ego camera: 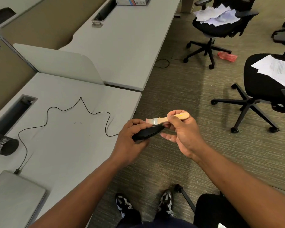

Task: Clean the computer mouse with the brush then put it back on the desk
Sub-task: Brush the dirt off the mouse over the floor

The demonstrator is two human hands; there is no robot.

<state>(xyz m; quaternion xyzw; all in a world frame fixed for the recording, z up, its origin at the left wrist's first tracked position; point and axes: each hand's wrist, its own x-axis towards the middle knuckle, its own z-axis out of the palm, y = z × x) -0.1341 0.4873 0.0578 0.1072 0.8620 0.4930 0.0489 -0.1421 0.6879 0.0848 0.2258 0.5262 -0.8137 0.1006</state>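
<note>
My left hand [130,139] grips a black computer mouse [148,133], held in the air just off the right edge of the grey desk [69,145]. The mouse's thin black cable [64,111] snakes across the desk to a plug beside a closed laptop. My right hand [183,132] pinches the wooden handle of a small flat brush [164,120]. The brush's pale bristles point left and touch the top of the mouse near my left fingers.
A closed grey laptop [15,199] lies at the desk's near left, and a black mesh cup [3,146] lies on its side. Office chairs with papers [219,23] [270,79] stand on the carpet to the right. My feet [145,204] are below.
</note>
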